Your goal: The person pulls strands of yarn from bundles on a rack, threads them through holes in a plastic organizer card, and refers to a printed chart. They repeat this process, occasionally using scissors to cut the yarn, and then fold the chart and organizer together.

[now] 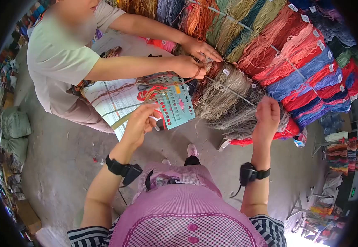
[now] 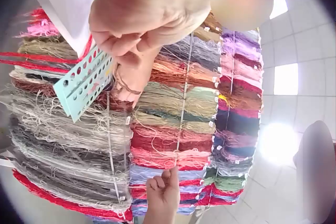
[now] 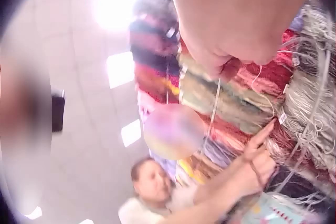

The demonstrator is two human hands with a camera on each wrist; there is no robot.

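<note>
In the head view my left hand [image 1: 140, 121], fingers curled, overlaps the near edge of a turquoise punched card [image 1: 173, 109]; I cannot tell what it holds. Red yarn strands [image 2: 44, 62] loop through the card's holes. My right hand [image 1: 267, 115] is raised over grey yarn hanks [image 1: 238, 117]. It pinches a pale thread [image 3: 255, 83], which runs towards the fingertips of the person opposite. That person's hands [image 1: 201, 49] are at the yarn rack, one with a brownish strand [image 1: 198, 72] by its fingers.
Hanks of red yarn [image 1: 269, 49] and blue yarn [image 1: 300, 84] with small white number tags hang along metal bars. White sheets with printed rows [image 1: 109, 96] lie beside the card. The other person [image 1: 59, 70] stands at the left. Sacks [image 1: 16, 127] line the far left wall.
</note>
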